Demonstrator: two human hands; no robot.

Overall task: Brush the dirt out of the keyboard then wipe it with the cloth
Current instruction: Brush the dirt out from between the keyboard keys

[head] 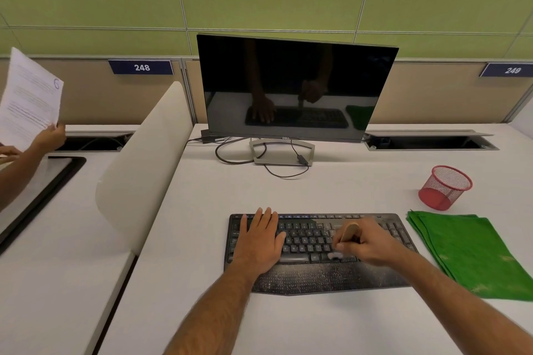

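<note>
Keyboard (317, 251), black, with a speckled palm rest, sits on the white desk (317, 187) in front of me, centred below the monitor (294, 86).

Head view: my left hand (259, 242) lies flat on the keyboard's left half, fingers straight and spread over the keys, palm down near the space bar, holding nothing. My right hand (366, 242) is curled round a small brush (344, 236) with a light wooden handle; thumb and fingers pinch the handle, which tilts up and away from me. The pale bristle end touches the keys on the lower row right of centre; it is blurred, so I can't tell which key. Pale specks are scattered over the palm rest.

The green cloth (473, 251) lies folded flat on the desk just right of the keyboard, not touching either hand. Behind the cloth stands a red mesh pen cup (445, 187), upright, apart from the keyboard. The monitor is dark and reflects both hands and the keyboard; its stand (282, 153) has cables (239, 153) looped round it.

At the left, past a white divider (144, 170), another person's hand (50, 137) holds up a printed sheet of paper (30, 98). Blue tags on the partition read 248 (141, 67) and 249 (512, 70).
</note>
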